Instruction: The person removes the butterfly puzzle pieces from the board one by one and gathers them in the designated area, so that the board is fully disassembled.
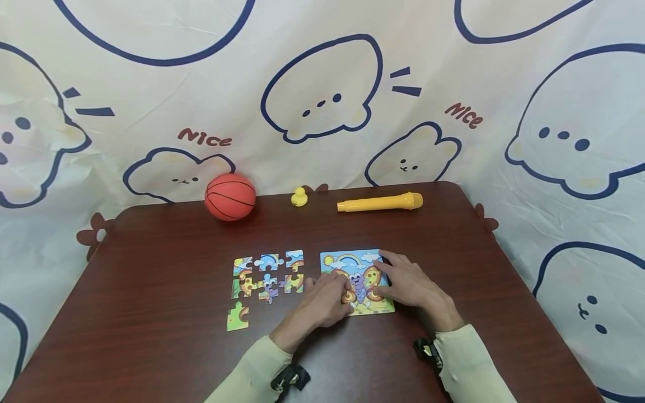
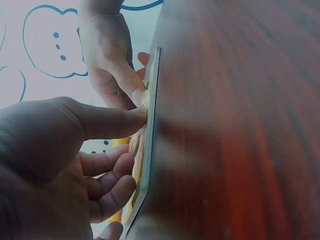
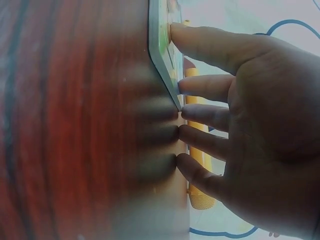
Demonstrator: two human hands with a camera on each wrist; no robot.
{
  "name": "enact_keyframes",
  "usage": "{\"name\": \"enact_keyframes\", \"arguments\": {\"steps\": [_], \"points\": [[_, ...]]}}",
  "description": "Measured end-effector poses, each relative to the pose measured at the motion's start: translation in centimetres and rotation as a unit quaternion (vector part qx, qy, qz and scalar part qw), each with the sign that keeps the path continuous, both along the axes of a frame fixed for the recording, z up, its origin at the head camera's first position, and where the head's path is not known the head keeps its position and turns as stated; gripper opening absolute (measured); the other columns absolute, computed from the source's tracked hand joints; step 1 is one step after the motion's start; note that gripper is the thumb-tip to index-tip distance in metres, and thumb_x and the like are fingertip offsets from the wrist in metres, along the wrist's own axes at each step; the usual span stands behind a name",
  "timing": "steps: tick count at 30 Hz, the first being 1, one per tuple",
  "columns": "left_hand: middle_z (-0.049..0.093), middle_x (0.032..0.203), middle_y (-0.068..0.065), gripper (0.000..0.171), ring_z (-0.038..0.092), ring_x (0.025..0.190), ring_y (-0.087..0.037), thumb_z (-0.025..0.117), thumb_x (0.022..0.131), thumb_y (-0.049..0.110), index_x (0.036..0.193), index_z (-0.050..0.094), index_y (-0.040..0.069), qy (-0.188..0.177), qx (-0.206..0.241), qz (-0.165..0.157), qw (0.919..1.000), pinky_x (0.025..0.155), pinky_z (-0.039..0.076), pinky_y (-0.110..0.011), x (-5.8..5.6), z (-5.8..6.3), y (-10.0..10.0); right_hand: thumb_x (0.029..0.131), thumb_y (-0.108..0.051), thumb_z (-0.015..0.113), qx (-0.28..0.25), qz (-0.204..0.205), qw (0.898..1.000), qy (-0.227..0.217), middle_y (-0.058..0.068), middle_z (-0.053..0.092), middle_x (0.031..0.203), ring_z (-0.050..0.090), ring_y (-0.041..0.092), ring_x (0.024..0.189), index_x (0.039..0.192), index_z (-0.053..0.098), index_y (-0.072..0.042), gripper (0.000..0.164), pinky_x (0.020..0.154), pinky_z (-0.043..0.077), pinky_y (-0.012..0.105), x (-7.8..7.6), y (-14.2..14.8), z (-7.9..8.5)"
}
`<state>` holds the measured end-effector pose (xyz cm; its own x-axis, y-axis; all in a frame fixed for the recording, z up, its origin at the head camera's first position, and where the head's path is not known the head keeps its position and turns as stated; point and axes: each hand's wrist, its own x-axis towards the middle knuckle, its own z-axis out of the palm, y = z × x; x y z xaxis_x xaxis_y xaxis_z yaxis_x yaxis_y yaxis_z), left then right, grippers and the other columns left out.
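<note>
A square jigsaw board (image 1: 356, 258) with a sun, a rainbow and a cartoon butterfly lies flat on the table. Over its lower left part is my left hand (image 1: 327, 299), its thumb (image 2: 117, 122) touching the surface and its other fingers loosely bent near it. Whether a piece lies beneath those fingers is hidden. My right hand (image 1: 415, 285) rests at the board's right side with fingers spread and fairly straight. In the right wrist view its thumb (image 3: 210, 45) touches the board, while the outer fingertips meet the table just beyond the edge. Left of the board lie several loose jigsaw pieces (image 1: 269, 286).
Along the back of the brown table (image 1: 166, 313) are a red basketball (image 1: 230, 197), a yellow toy duck (image 1: 299, 197) and a yellow toy microphone (image 1: 380, 202). A white cloth with cartoon drawings (image 1: 322, 162) hangs behind them.
</note>
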<state>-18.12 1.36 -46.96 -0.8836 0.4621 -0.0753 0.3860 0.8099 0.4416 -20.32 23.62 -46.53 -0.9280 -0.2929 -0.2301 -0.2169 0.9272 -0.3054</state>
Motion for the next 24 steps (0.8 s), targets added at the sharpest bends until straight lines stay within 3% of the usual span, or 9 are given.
{"name": "enact_keyframes", "arguments": {"steps": [10, 19, 24], "points": [[0.045, 0.08, 0.01, 0.018, 0.046, 0.083, -0.013, 0.07, 0.083, 0.022, 0.091, 0.053, 0.024, 0.015, 0.031, 0.004, 0.9994, 0.074, 0.025, -0.037, 0.05, 0.04, -0.04, 0.087, -0.046, 0.068, 0.006, 0.008, 1.0, 0.007, 0.011, 0.03, 0.157, 0.03, 0.034, 0.142, 0.144, 0.047, -0.013, 0.07, 0.107, 0.029, 0.062, -0.07, 0.08, 0.17], [0.052, 0.073, 0.016, 0.009, 0.049, 0.068, -0.005, 0.065, 0.091, 0.027, 0.091, 0.056, 0.026, 0.012, 0.068, -0.007, 0.9976, 0.073, 0.027, -0.035, 0.23, 0.46, -0.18, 0.087, -0.043, 0.068, 0.007, 0.014, 1.0, 0.01, 0.011, 0.03, 0.157, 0.03, 0.034, 0.142, 0.144, 0.047, -0.013, 0.067, 0.106, 0.031, 0.062, -0.04, 0.08, 0.21], [0.057, 0.077, 0.016, 0.007, 0.052, 0.071, -0.004, 0.065, 0.091, 0.024, 0.094, 0.059, 0.027, 0.012, 0.085, -0.015, 0.9962, 0.074, 0.028, -0.035, 0.61, 0.6, -0.92, 0.087, -0.043, 0.068, 0.01, 0.016, 1.0, 0.018, 0.011, 0.03, 0.157, 0.031, 0.035, 0.141, 0.143, 0.048, -0.013, 0.067, 0.105, 0.032, 0.061, 0.06, 0.06, 0.1]]}}
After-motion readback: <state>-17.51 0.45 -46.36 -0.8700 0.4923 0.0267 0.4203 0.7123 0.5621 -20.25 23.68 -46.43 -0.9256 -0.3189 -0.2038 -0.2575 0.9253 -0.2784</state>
